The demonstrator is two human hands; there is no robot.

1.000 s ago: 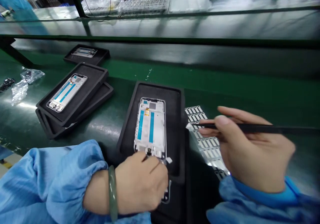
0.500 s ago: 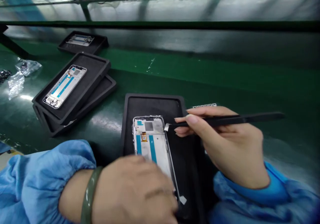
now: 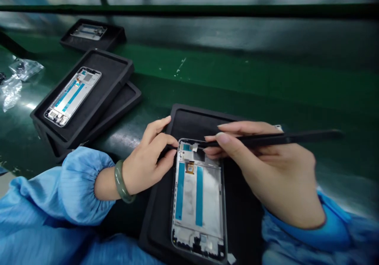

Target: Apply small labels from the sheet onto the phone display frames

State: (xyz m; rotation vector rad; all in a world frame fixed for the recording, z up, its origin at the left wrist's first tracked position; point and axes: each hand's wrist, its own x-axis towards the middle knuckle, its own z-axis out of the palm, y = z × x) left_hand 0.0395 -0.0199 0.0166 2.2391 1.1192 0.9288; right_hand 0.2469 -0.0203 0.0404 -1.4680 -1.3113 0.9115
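Observation:
A phone frame (image 3: 199, 202) with two blue strips lies in a black foam tray (image 3: 189, 123) in front of me. My left hand (image 3: 148, 158) rests at the frame's upper left corner, fingers curled against its edge. My right hand (image 3: 266, 174) pinches black tweezers (image 3: 281, 139). The tweezers' tip holds a small white sticker (image 3: 194, 147) right at the frame's top edge. Both wrists wear blue sleeves, and a green bangle (image 3: 121, 180) circles the left wrist.
To the left, another phone frame (image 3: 72, 96) lies in stacked black trays (image 3: 118, 68). A third tray (image 3: 111, 40) sits farther back. Clear plastic bags (image 3: 17, 79) lie at the far left on the green belt (image 3: 266, 83).
My left hand moved from the frame's bottom end to its upper left corner. The right hand carried the sticker on the tweezers from the sticker sheet to the frame's top. The view shifted downward.

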